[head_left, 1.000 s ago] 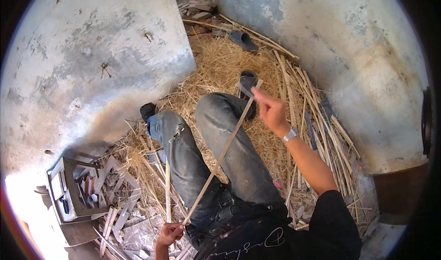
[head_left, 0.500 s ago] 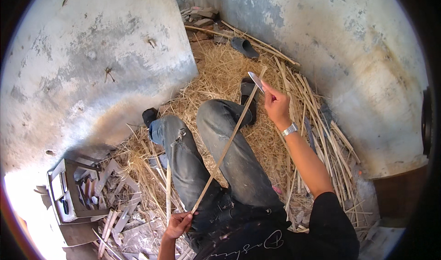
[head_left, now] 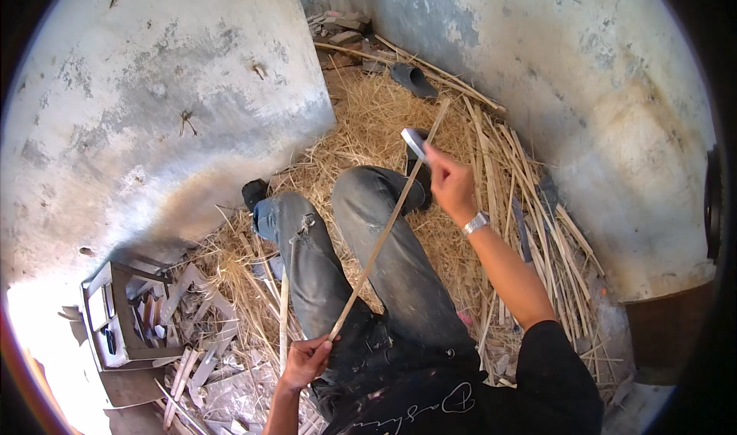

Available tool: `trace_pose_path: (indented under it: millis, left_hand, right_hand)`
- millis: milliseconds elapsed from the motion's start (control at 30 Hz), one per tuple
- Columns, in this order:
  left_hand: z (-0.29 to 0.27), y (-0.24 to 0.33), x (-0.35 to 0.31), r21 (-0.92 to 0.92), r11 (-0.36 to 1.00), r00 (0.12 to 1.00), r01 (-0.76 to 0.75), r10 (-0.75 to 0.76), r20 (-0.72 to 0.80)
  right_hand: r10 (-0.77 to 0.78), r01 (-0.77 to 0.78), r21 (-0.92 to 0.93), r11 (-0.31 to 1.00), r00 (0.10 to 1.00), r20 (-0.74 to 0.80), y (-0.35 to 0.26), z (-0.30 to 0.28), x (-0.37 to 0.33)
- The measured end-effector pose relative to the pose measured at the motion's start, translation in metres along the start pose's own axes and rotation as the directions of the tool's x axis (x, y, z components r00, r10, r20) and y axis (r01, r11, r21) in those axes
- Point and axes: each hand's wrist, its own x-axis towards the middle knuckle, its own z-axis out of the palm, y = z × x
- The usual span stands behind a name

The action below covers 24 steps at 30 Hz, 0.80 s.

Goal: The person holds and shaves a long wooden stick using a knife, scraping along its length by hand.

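Observation:
A long thin bamboo strip [head_left: 381, 239] slants across my jeans from lower left to upper right. Its near end is pinched between the thumb and fingers of my left hand [head_left: 307, 361], beside my hip. Beyond my knees, my right hand [head_left: 451, 183] grips a knife, its handle hidden in my fist. The shiny knife blade [head_left: 414, 142] points up and left and lies against or just over the strip near its far end; whether they touch I cannot tell. A metal watch [head_left: 476, 222] is on my right wrist.
Pale shavings [head_left: 368, 112] cover the floor around my feet. Split bamboo strips [head_left: 537, 228] lie piled along the right wall. A dark slipper [head_left: 412, 79] sits far off, near stacked bricks [head_left: 343, 29]. At the left stands a wooden frame [head_left: 123, 312] among scraps.
My right hand and the knife have moved slightly left and nearer to me, and the blade has turned. My left hand has risen a little with the strip's near end.

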Motion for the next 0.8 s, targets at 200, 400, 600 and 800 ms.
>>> trace_pose_path:
  millis: [200, 400, 600, 800]
  left_hand:
    - [0.019, 0.017, 0.017, -0.108, 0.994, 1.0, 0.022, -0.023, -0.007]
    - [0.029, 0.026, 0.036, -0.02, 0.998, 0.998, -0.064, 0.064, -0.007]
    - [0.055, 0.06, 0.055, 0.008, 0.996, 0.994, -0.087, 0.087, -0.068]
    - [0.065, 0.077, 0.075, -0.084, 0.989, 0.992, -0.125, 0.125, -0.007]
  right_hand:
    - [-0.329, 0.309, 0.114, 0.944, 0.907, 0.264, -0.041, 0.009, -0.072]
    - [-0.018, 0.021, 0.039, 0.999, 0.997, -0.071, 0.003, 0.006, -0.006]
    - [-0.35, 0.332, 0.109, 0.937, 0.883, 0.313, -0.048, 0.007, -0.066]
    - [-0.114, 0.113, 0.031, 0.993, 0.993, 0.026, -0.003, 0.012, -0.022]
